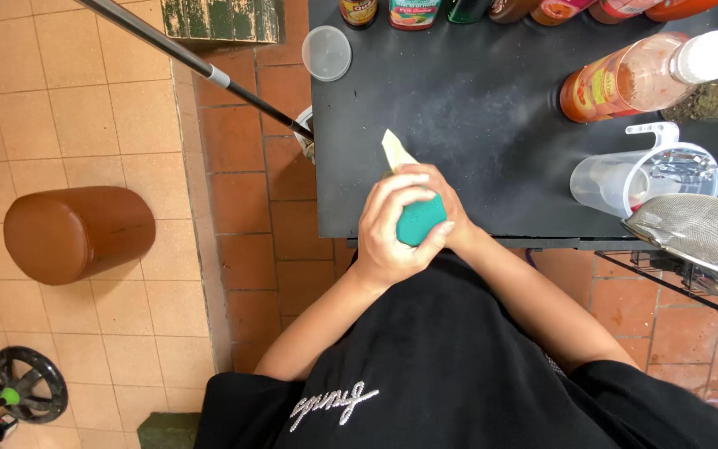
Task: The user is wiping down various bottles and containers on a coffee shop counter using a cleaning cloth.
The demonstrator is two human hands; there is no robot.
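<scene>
The left hand (392, 229) is closed around a teal object (420, 220), its fingers curled over the top and the thumb pressing the lower side, so only a rounded teal patch shows between them. The right hand (435, 185) lies mostly behind the left; its fingers wrap the far side of the same object, though how firmly they close cannot be told. A pale, pointed piece (395, 150) (cream-coloured, wedge-like) sticks up from above the hands and points toward the middle of the worktop (475, 108). Both hands sit at the near edge of the black worktop, toward its left corner.

Around them: a clear round lid (327, 52) lies near the far left corner. A row of bottles (413, 12) lines the far edge. To the right, well apart from the hands, a plastic bottle (646, 76) with orange contents and a white cap lies on its side, and a clear measuring jug (641, 175) lies nearer the front. A metal mesh strainer (700, 233) juts over the near right corner. A dark pole (201, 69) slants down to the left edge of the worktop. On the tiled floor stands a brown stool (76, 233). Nothing lies between the hands and the worktop's middle.
</scene>
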